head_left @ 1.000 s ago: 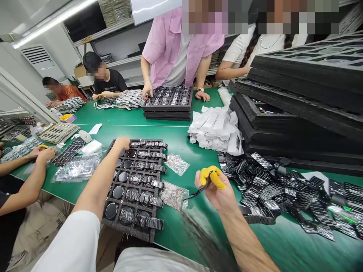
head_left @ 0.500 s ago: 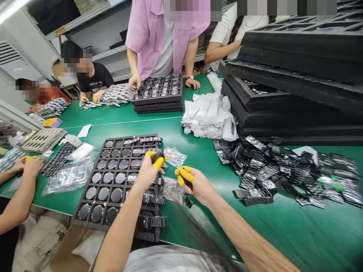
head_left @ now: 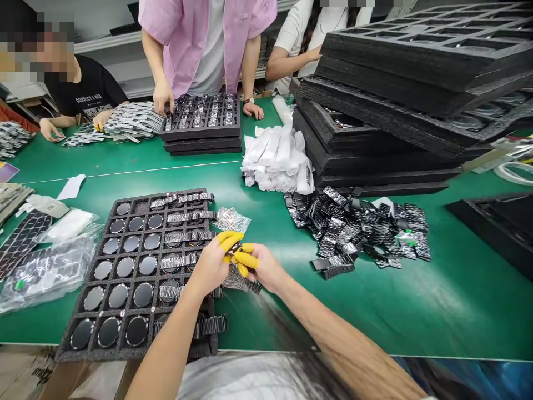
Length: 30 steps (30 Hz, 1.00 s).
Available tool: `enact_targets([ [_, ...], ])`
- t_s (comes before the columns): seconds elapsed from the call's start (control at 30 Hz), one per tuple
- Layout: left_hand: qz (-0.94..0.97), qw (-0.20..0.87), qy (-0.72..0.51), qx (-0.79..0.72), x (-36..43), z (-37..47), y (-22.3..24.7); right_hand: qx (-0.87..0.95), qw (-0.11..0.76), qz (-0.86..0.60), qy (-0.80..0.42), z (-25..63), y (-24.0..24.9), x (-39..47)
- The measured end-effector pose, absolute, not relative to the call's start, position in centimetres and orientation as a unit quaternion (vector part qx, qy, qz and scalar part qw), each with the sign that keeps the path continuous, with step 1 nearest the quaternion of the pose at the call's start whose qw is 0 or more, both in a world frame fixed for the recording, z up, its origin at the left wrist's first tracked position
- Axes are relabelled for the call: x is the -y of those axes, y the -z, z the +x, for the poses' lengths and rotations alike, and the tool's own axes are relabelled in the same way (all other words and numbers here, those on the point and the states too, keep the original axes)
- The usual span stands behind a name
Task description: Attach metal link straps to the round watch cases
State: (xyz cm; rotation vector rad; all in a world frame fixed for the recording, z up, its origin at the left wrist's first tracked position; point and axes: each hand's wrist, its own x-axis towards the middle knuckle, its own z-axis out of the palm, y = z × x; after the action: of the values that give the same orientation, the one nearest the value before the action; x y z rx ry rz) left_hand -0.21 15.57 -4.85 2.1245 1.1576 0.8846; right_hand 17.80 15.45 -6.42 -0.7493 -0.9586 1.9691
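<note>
My left hand (head_left: 210, 264) and my right hand (head_left: 262, 266) meet above the front of the table, yellow covers on several fingertips. My left fingers are closed around a small dark watch case (head_left: 234, 248), mostly hidden. My right fingers pinch a black metal watch band (head_left: 255, 286) against it; its end hangs below the hand. Whether the two parts are joined I cannot tell. Under my left forearm lies a black foam tray (head_left: 106, 201) with round watch cases (head_left: 144, 294), several with black link bands along its right side.
Small bags of metal pins (head_left: 233, 219) lie beside the tray. To the right is a heap of black watch bands (head_left: 353, 228), with white wrapped bundles (head_left: 277, 158) and stacked foam trays (head_left: 375, 161) behind. Co-workers sit and stand across the green table (head_left: 416, 311).
My hands, apart before, have come together with the watch case and band between them. The view has swung to the right.
</note>
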Motion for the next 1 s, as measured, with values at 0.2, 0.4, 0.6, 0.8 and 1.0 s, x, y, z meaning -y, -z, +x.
enact_targets([
  [0.2,0.794,0.274,-0.328,-0.433,-15.5,-0.3,4.9,0.378,0.393,-0.299,-0.783,17.9,6.5,-15.5],
  [0.4,0.793,0.27,-0.341,-0.427,-15.4,-0.1,4.6,0.332,0.405,-0.295,-0.799,17.7,6.3,-15.4],
  [0.6,0.807,0.284,-0.338,-0.392,-15.2,-0.2,3.9,0.284,0.438,-0.319,-0.791,17.2,5.9,-15.1],
  [0.8,0.788,0.301,-0.374,-0.386,-15.3,0.5,3.6,0.302,0.435,-0.32,-0.785,17.2,5.5,-15.0],
  [1.0,0.777,0.334,-0.392,-0.361,-15.3,0.5,3.8,0.304,0.435,-0.315,-0.787,17.2,5.5,-14.8],
])
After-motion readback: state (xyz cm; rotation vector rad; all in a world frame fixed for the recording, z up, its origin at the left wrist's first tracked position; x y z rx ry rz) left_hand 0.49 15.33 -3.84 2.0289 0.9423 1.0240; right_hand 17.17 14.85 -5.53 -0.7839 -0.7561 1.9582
